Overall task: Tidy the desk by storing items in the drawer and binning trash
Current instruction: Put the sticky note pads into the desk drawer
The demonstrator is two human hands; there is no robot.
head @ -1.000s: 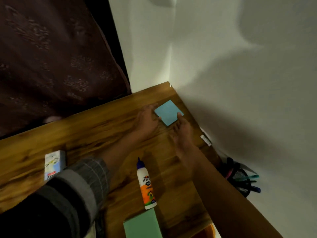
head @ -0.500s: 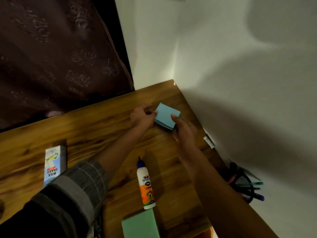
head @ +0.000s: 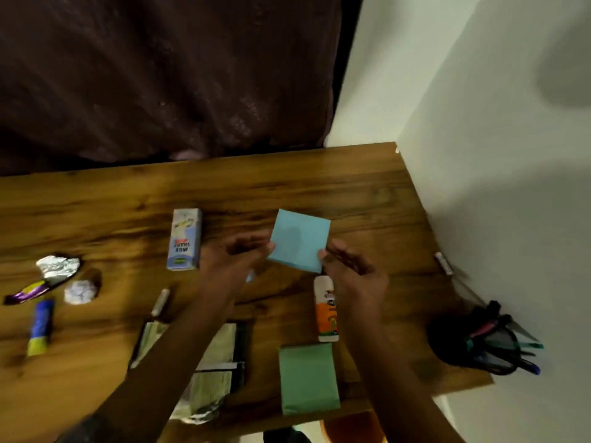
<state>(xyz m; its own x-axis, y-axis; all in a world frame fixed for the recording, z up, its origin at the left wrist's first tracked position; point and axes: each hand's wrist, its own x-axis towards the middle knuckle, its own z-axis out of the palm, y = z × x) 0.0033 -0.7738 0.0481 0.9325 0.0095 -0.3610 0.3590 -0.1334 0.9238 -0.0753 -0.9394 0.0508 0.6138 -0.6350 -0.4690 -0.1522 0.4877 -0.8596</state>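
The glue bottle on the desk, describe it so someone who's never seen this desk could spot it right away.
On the brown wooden desk, look toward the right side, just beyond the flat green paper pad at the near edge. The white glue bottle with an orange label lies there on its side, partly under the right hand; nothing else nearby is a bottle.

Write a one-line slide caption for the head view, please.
Both hands, left and right, hold a blue pad above a wooden desk scattered with stationery and wrappers.

Home study corner, wooden desk (head: 351, 187) against white walls, dark curtain (head: 160, 75), pen holder (head: 486, 343)
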